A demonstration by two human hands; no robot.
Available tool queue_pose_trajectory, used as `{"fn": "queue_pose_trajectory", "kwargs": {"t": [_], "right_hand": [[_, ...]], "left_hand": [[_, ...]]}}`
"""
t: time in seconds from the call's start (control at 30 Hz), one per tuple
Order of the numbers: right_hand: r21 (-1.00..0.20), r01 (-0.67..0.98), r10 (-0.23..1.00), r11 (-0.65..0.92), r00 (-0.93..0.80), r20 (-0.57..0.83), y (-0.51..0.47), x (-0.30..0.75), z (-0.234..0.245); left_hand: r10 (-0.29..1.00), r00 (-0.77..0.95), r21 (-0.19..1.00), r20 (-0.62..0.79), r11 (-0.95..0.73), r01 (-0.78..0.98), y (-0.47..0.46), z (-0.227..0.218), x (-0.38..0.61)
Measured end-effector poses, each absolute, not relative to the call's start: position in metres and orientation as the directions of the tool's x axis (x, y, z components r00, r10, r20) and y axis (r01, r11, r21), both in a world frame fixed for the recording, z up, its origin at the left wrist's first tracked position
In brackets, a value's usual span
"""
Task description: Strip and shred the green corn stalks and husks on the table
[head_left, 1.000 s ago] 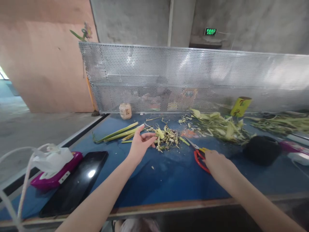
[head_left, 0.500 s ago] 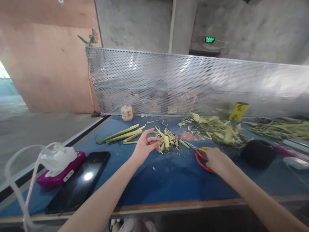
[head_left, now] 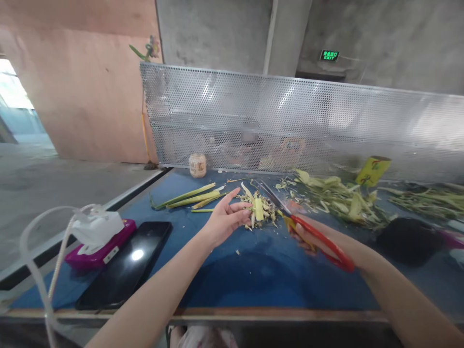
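Observation:
My left hand (head_left: 229, 217) is closed in a pinch on a pale yellow-green husk strip (head_left: 258, 209), which it holds over a heap of cut plant scraps (head_left: 270, 212). Its index finger points up and away. In my right hand (head_left: 308, 237) are scissors (head_left: 322, 239) with one red and one yellow handle. The blades are apart and point up and left, just right of the strip. To the left of the scraps, several long green-yellow stalks (head_left: 188, 198) lie side by side on the blue table (head_left: 253, 280).
A black phone (head_left: 125, 263) and a purple power strip (head_left: 97, 241) lie at left. A jar (head_left: 197, 166) stands near the perforated metal screen (head_left: 224, 116). At right are husks (head_left: 337, 195), a yellow cylinder (head_left: 373, 170) and a black spool (head_left: 408, 241).
My right hand has lifted the scissors off the table and brought them to the strip, blades parting. My left hand stays near the scraps. The view has shifted slightly left.

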State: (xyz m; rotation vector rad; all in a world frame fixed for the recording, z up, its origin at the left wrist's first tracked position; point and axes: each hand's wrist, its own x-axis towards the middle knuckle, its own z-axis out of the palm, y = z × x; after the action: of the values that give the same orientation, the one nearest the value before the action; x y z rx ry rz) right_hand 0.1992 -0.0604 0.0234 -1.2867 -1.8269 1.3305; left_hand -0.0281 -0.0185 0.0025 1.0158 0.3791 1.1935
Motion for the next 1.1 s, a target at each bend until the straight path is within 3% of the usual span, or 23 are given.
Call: {"fn": "queue_pose_trajectory", "kwargs": {"t": [0.13, 0.47, 0.73, 0.97, 1.1], "right_hand": [[-0.942, 0.317, 0.86, -0.106, -0.447, -0.247, -0.066, 0.19, 0.03], [-0.986, 0.163, 0.69, -0.026, -0.711, -0.135, -0.066, 0.191, 0.021], [-0.981, 0.181, 0.702, -0.07, -0.69, -0.177, -0.07, 0.191, 0.024], [-0.951, 0.24, 0.728, -0.197, -0.614, -0.306, -0.072, 0.19, 0.027], [-0.958, 0.23, 0.745, -0.172, -0.606, -0.279, -0.074, 0.187, 0.027]], "left_hand": [[0.878, 0.402, 0.784, 0.258, 0.053, -0.619, -0.019, 0.002, -0.028], [0.869, 0.44, 0.772, 0.227, 0.115, -0.625, -0.022, 0.004, -0.027], [0.868, 0.457, 0.787, 0.192, 0.142, -0.6, -0.022, 0.005, -0.028], [0.885, 0.444, 0.785, 0.143, 0.172, -0.596, -0.025, 0.008, -0.027], [0.878, 0.463, 0.784, 0.123, 0.2, -0.587, -0.026, 0.008, -0.027]]}}
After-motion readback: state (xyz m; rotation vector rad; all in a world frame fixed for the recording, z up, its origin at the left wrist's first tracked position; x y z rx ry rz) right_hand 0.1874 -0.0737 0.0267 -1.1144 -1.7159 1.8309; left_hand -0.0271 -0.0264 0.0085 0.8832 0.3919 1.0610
